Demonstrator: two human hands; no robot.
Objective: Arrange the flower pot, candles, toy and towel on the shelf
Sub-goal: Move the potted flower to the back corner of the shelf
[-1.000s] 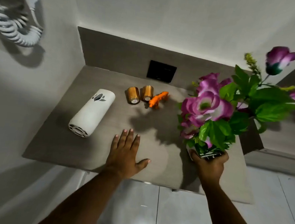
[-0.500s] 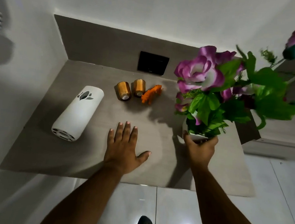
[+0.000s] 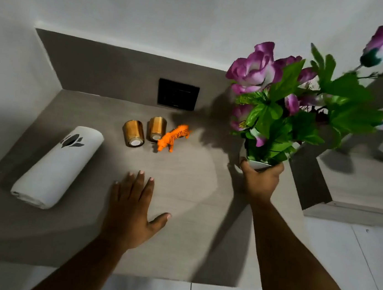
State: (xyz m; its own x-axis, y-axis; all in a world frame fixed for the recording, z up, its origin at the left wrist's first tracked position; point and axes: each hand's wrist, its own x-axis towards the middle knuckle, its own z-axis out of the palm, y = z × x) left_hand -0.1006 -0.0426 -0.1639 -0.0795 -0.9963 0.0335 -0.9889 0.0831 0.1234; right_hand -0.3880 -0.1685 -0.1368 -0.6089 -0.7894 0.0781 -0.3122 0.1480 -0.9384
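Observation:
My right hand (image 3: 260, 179) grips the white flower pot (image 3: 258, 164) from the near side, at the right of the grey shelf (image 3: 192, 188); purple flowers and green leaves (image 3: 293, 101) rise above it. Whether the pot touches the shelf I cannot tell. My left hand (image 3: 133, 207) lies flat on the shelf, fingers spread, holding nothing. Two gold candles (image 3: 134, 133) (image 3: 156, 128) stand side by side near the back. An orange toy tiger (image 3: 173, 137) stands just right of them. A rolled white towel (image 3: 58, 165) with a dark flower mark lies at the left.
A black square plate (image 3: 177, 94) sits in the grey back panel. White walls close the left and back. A wooden frame edge (image 3: 355, 210) lies to the right. Glossy floor tiles (image 3: 338, 269) show below the shelf's front edge.
My right hand has carried the flower pot away from me, toward the back right of the shelf. The left hand stays flat in place. The view has shifted lower and closer.

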